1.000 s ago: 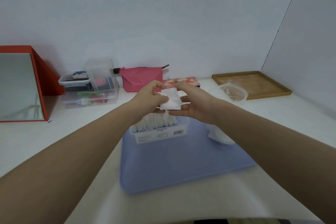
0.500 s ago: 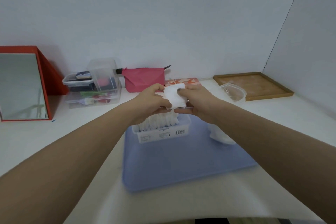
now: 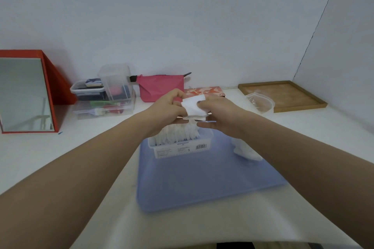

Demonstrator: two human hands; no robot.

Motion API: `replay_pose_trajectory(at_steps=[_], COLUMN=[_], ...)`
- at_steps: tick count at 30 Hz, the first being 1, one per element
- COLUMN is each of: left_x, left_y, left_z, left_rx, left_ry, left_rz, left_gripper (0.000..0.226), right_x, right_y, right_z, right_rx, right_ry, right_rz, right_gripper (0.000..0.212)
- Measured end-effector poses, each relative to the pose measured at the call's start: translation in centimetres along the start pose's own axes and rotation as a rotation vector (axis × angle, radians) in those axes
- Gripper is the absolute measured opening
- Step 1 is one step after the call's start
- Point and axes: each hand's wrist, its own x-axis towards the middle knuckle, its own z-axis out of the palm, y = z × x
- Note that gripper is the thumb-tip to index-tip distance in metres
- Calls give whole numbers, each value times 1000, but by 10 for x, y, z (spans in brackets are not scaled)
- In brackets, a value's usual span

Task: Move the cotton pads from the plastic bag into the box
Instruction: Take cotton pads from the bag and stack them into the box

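Note:
A small stack of white cotton pads is held between both hands above the clear plastic box. My left hand grips the stack from the left. My right hand pinches it from the right, thumb on the top pad. The box stands at the back of a blue tray and holds several upright white pads. A crumpled white plastic bag lies on the tray to the right, partly hidden by my right forearm.
At the back stand a red-framed mirror, clear storage boxes, a pink pouch, a floral tissue box, a clear empty bag and a wooden tray. Walls close the back and right.
Both hands have kept hold of the pad stack and turned it, and my right thumb now lies on the top pad. The view shifted slightly.

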Motion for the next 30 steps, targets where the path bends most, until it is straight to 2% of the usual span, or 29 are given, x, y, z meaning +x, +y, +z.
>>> replay_pose_trajectory(at_steps=[6, 8, 11, 13, 16, 18, 20, 22, 26, 30], left_x=[0, 0, 4, 6, 7, 9, 12, 17, 28, 31], left_y=[8, 9, 4, 0, 0, -3, -7, -15, -31, -41], left_z=[4, 5, 5, 5, 8, 9, 10, 8, 6, 8], left_rx=[-151, -176, -48, 8, 63, 119, 257, 482, 976, 1202], left_ry=[77, 71, 84, 120, 123, 133, 173, 175, 11, -93], left_rz=[-110, -130, -74, -35, 6, 31, 74, 156, 282, 198], left_gripper=[25, 17, 7, 8, 10, 10, 11, 14, 35, 38], right_x=[6, 7, 5, 3, 4, 6, 11, 14, 15, 19], right_y=[3, 3, 3, 3, 2, 3, 5, 6, 7, 13], right_z=[1, 1, 2, 4, 2, 0, -3, -4, -4, 6], right_rx=[-82, -113, -118, -109, -93, -68, -109, -316, -681, -801], right_ry=[105, 119, 130, 154, 203, 238, 304, 415, 481, 472], right_rz=[-64, -66, -65, -68, -84, -69, -53, -63, -116, -158], right_gripper=[24, 25, 24, 8, 27, 31, 30, 30, 31, 27])
